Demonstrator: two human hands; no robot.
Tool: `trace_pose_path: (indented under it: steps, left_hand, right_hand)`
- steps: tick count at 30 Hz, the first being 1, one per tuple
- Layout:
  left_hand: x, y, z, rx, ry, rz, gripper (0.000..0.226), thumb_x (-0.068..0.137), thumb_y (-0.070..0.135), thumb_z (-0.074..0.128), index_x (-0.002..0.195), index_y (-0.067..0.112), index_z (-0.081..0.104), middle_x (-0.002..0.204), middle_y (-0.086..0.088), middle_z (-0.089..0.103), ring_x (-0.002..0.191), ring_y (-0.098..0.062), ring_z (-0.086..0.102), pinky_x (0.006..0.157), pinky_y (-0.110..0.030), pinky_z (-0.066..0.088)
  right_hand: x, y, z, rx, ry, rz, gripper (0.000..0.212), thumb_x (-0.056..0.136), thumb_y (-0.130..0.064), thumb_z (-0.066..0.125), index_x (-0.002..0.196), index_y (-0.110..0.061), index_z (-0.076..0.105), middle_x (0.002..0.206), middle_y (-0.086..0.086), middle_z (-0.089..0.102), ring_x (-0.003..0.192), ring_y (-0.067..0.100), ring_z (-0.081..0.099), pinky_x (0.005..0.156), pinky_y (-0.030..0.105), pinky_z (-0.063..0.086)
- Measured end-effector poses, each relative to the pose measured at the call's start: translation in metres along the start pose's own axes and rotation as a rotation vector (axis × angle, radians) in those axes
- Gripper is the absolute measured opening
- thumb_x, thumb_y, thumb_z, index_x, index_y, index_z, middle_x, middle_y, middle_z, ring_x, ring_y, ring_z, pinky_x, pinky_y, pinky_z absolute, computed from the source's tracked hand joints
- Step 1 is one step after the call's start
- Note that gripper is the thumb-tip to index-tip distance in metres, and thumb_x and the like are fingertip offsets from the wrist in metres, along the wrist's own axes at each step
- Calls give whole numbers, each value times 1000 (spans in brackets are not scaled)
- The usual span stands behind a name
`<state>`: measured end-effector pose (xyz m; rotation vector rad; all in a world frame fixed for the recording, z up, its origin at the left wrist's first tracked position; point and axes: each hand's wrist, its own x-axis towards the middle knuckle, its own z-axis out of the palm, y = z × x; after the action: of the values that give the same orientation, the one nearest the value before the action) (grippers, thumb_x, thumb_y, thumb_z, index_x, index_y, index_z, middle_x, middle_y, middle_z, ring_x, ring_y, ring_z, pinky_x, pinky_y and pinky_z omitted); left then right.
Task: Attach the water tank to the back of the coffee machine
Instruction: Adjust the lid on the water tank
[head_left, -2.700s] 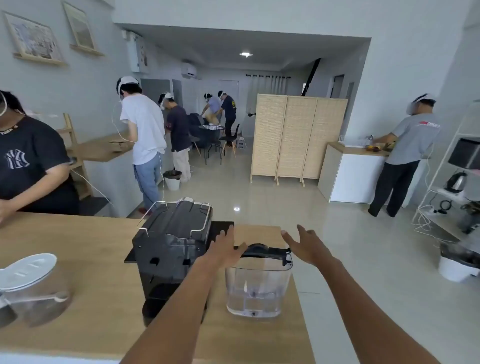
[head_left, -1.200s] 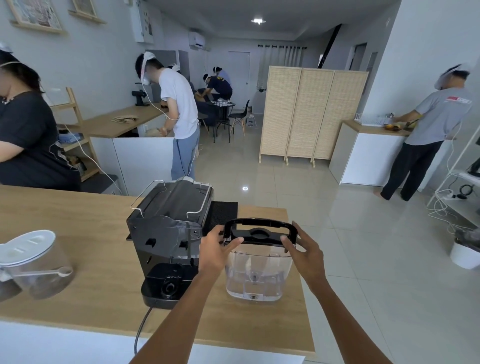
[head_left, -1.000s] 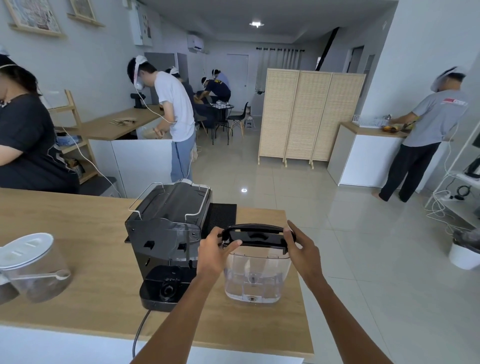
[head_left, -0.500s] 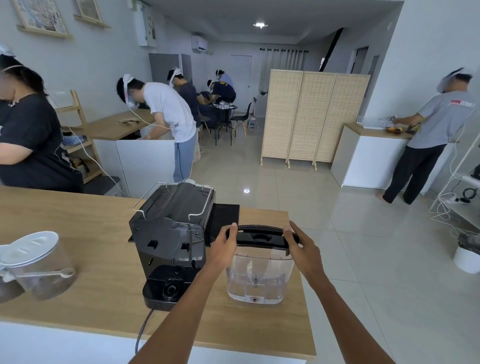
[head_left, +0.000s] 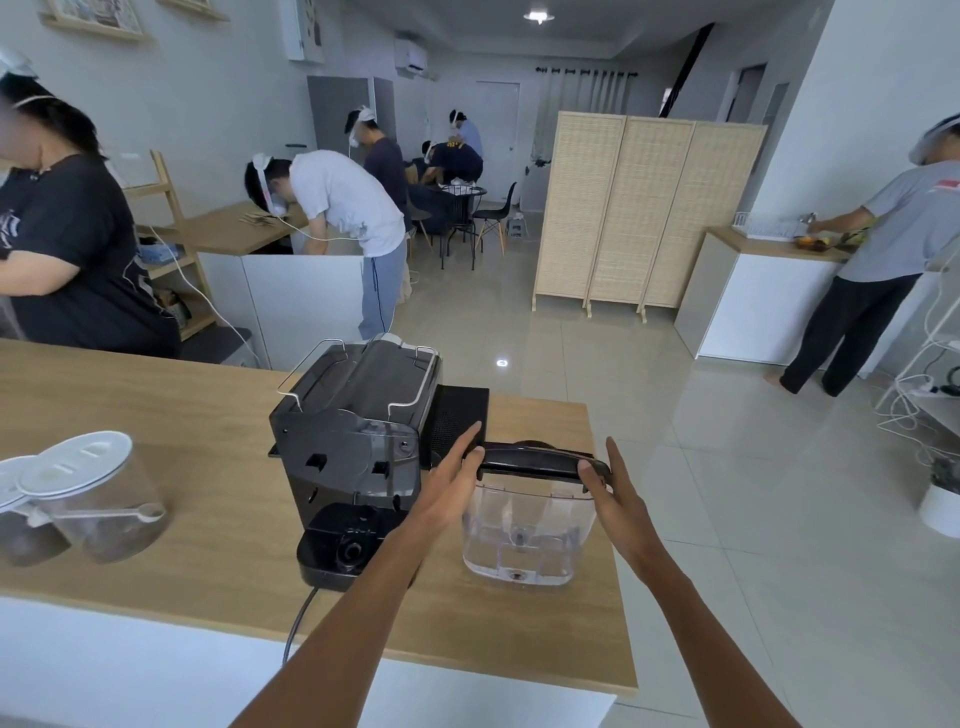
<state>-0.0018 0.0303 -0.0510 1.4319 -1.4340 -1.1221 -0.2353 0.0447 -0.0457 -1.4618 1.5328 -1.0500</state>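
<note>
A clear plastic water tank (head_left: 524, 530) with a black lid stands on the wooden counter (head_left: 197, 452), just right of the black coffee machine (head_left: 358, 441). The machine's back faces me, with its black docking base low at the front. My left hand (head_left: 452, 478) grips the lid's left end with its fingers stretched forward. My right hand (head_left: 613, 488) holds the lid's right end, thumb on the rim. A small gap separates the tank from the machine.
Two lidded clear jars (head_left: 98, 493) with scoops stand at the counter's left. The machine's power cord (head_left: 298, 618) hangs over the front edge. A person in black (head_left: 67, 244) stands behind the counter's far left. The counter ends just right of the tank.
My hands have gone from reaching for the tank to gripping both ends of its lid. The raised black handle has folded down flat. The tank stays beside the machine.
</note>
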Motion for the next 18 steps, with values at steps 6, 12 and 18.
trace_pose_path:
  steps: [6,12,18]
  left_hand:
    - [-4,-12,0,7,-48,31,50,105,44,32,152,54,16,165,12,20,151,-16,21,120,-46,14]
    - [2,-30,5,56,-22,66,51,103,48,34,143,70,12,92,21,36,86,7,44,108,-37,25]
    - [-1,-36,6,172,40,149,53,97,62,33,140,73,3,72,-3,41,67,-17,47,76,-33,40]
  right_hand:
    - [-5,17,4,-64,-11,-80,76,90,-51,49,154,-39,9,155,-5,35,134,21,46,105,29,35]
    - [-4,28,9,-70,6,-115,72,96,-38,53,153,-38,10,135,-15,40,120,8,45,81,-1,36]
    - [-2,33,12,-35,28,-166,66,93,-44,51,146,-53,12,135,-17,40,123,6,44,98,15,36]
